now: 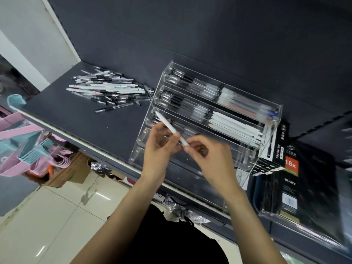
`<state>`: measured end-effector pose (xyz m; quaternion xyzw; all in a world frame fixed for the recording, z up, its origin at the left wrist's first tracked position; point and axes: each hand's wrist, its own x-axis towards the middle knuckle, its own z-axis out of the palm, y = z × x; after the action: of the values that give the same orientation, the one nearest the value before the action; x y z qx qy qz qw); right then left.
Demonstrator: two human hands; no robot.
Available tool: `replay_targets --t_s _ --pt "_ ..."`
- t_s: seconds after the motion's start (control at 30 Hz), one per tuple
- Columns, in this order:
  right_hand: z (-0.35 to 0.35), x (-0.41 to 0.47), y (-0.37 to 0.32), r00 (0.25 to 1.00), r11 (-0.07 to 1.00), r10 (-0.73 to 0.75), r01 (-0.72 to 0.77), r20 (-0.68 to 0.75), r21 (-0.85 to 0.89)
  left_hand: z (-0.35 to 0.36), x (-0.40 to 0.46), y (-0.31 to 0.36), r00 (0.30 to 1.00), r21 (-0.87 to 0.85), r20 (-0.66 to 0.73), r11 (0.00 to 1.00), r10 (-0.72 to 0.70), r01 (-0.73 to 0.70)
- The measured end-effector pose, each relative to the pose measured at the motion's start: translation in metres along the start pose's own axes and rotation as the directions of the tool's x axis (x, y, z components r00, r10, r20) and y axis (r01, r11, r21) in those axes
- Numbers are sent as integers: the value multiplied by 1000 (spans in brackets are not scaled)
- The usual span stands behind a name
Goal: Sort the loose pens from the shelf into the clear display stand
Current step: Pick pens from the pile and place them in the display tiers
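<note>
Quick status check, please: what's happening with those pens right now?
Left hand and right hand both gripping one white pen. Held before clear stand. Loose pile remains. Nothing blocking.

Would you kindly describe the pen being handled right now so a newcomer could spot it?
Find the clear display stand on the dark shelf. Before its lower tiers, the left hand and right hand hold one white pen between them, the only pen held in the air.

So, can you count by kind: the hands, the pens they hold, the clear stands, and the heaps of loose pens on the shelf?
left hand, right hand: 2
pen, held by both: 1
stand: 1
heap: 1
Total: 5
</note>
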<state>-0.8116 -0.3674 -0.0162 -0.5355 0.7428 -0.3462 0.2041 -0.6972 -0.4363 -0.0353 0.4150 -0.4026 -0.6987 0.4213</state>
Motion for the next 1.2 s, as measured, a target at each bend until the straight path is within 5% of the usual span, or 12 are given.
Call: replay_targets --t_s 0.1,0.17,0.23,0.37,0.6,0.8,1.0,1.1,1.2 --pt "-33 -3 23 969 986 -46 4 -244 -168 15 3 -7 972 347 144 910 188 -228" --pt "-59 -2 42 917 943 -97 -39 -387 -329 16 16 -18 865 687 286 542 411 -485" --pt "-78 2 58 891 891 -112 -106 -440 -442 18 31 -28 747 807 393 188 536 -559" --pt "-87 16 74 917 817 -157 -88 -367 -570 26 52 -37 662 811 512 -55 547 -582" --pt "-79 30 84 954 560 -173 -108 -244 -821 24 61 -39 646 795 543 -79 536 -602" --pt "-84 22 67 943 755 -173 -59 -286 -653 11 62 -27 612 719 568 29 550 -694" --pt "-29 8 0 927 905 -286 178 -244 -386 -57 53 14 530 681 335 189 779 -708" --pt "30 19 -40 938 921 -323 281 -125 -270 -121 67 35 608 759 211 264 765 -596" --pt "98 49 -68 949 913 -311 313 51 -262 -193 108 50 782 898 166 236 600 -372"
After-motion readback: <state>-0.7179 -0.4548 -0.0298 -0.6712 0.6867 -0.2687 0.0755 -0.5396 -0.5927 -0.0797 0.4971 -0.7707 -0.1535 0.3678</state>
